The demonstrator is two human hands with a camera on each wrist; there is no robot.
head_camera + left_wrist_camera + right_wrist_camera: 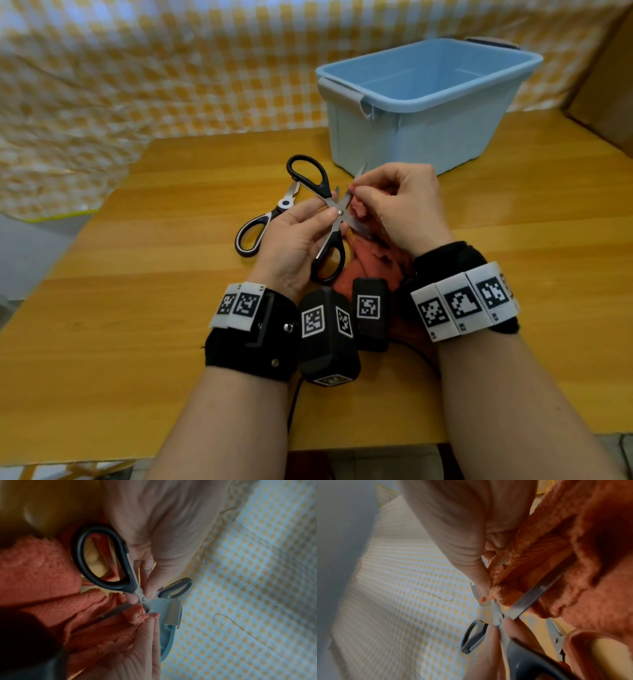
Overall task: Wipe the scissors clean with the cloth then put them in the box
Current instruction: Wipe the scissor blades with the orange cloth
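Checked yellow-and-white sheet [102,85] fills my far left and hangs as a backdrop behind the wooden table [137,325]; its left edge runs diagonally toward me, with bare wood between that edge and my hands.

Spare scissors [265,219], black-and-white handled, lie flat on the table just left of my left hand [291,240], blades closed and pointing away from me.

I pinch the black-handled scissors [330,219] at the pivot, thumb on the screw, fingers curled behind. They are held above the table, blades spread open; one loop points away to the left, the other loop hangs toward me over the cloth. The left wrist view shows the near loop [102,558] close to the lens and my fingertips [150,588] clamped at the pivot.

My right hand [407,205] has its fingers curled, pinching a fold of the orange cloth [376,267] against one open blade. In the right wrist view the cloth [556,547] bunches around the blade [532,596], and my thumb [481,582] presses it on near the pivot. The rest of the cloth drapes down between my wrists onto the table.

Blue box [428,102] stands upright beyond my right hand, near the table's far edge, top open. One blade tip points at its near wall, close to it. Bare wood lies to the right of the box and of my right wrist.
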